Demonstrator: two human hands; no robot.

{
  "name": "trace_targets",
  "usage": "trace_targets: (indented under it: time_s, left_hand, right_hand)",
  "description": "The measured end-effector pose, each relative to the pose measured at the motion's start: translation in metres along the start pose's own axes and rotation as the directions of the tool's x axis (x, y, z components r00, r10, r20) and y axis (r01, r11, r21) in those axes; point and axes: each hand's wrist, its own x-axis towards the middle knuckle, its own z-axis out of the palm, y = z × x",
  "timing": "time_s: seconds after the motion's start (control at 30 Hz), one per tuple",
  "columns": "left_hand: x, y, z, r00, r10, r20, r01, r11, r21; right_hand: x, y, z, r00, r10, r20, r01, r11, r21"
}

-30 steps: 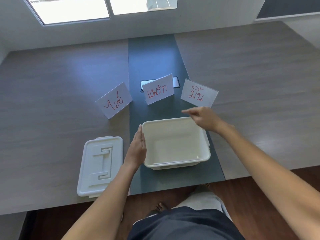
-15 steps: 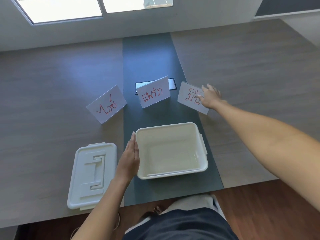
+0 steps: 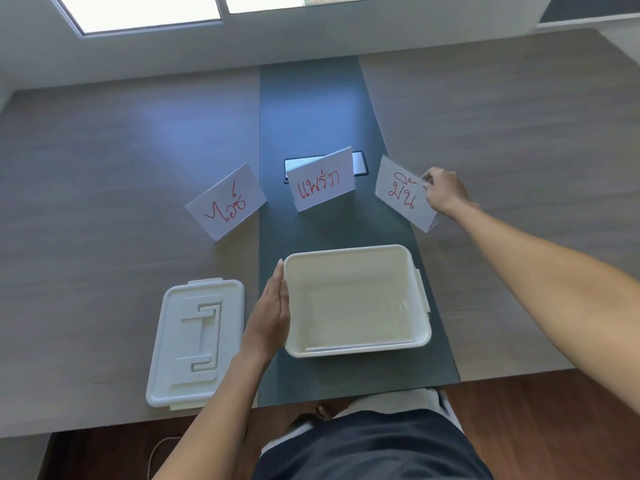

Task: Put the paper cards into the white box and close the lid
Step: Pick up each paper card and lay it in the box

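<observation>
— Where do we stand with the cards?

— Our right hand (image 3: 445,194) reaches out to the right card (image 3: 401,195), the folded tent standing at the right edge of the dark strip (image 3: 311,109). The fingertips pinch its top edge near the far corner. Whether its base has left the table (image 3: 121,168) we cannot quite tell from this angle.

— And the other hand?

— Our left hand (image 3: 272,311) lies flat, fingers together and straight, pressed against the left wall of the white box (image 3: 356,348), steadying it. The box sits open on the strip right in front of us, and looks empty.

— How do we do this step well?

— We keep the pinch on the fold line, so the two leaves close together instead of splaying. Then we lift straight up to clear the table, bring the card back over the far rim of the box, and lay it flat on the bottom so there is room for the others. The left hand holds the box so it does not slide when the card lands.

— Let us count.

— Three cards, all with red writing: the left card (image 3: 227,202) on the wood, the middle card (image 3: 323,183) on the strip, and the one in our fingers. One box. One lid (image 3: 197,341), lying top up to the left of the box, just beyond our left hand. One dark flat device (image 3: 360,162), perhaps a phone, lies behind the middle card.
</observation>
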Motion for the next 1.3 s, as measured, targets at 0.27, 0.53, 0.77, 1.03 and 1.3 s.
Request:
trace_targets:
  time_s: [0.27,0.53,0.77,1.03,1.3]
  left_hand:
    - [-0.003,0.002,-0.002,1.0,0.002,0.001,-0.002,1.0,-0.014]
    - [-0.006,0.004,-0.003,1.0,0.026,0.009,-0.026,0.999,-0.028]
    - [-0.005,0.0,-0.001,1.0,0.018,-0.001,-0.019,0.999,-0.044]
    - [-0.004,-0.003,0.001,0.999,0.037,-0.006,-0.037,0.999,-0.041]
    - [-0.003,-0.004,0.002,1.0,0.019,-0.013,-0.019,0.999,-0.047]
  right_hand:
    - [-0.079,-0.051,-0.05,0.945,-0.233,-0.231,0.283,0.936,0.211]
    - [-0.186,-0.072,-0.068,0.902,-0.402,-0.155,0.431,0.837,0.337]
    - [-0.238,-0.034,-0.045,0.855,-0.517,-0.051,0.504,0.802,0.321]
    - [-0.262,0.005,0.009,0.807,-0.543,0.23,0.469,0.828,0.308]
    - [-0.266,0.014,0.024,0.728,-0.446,0.522,0.372,0.895,0.246]
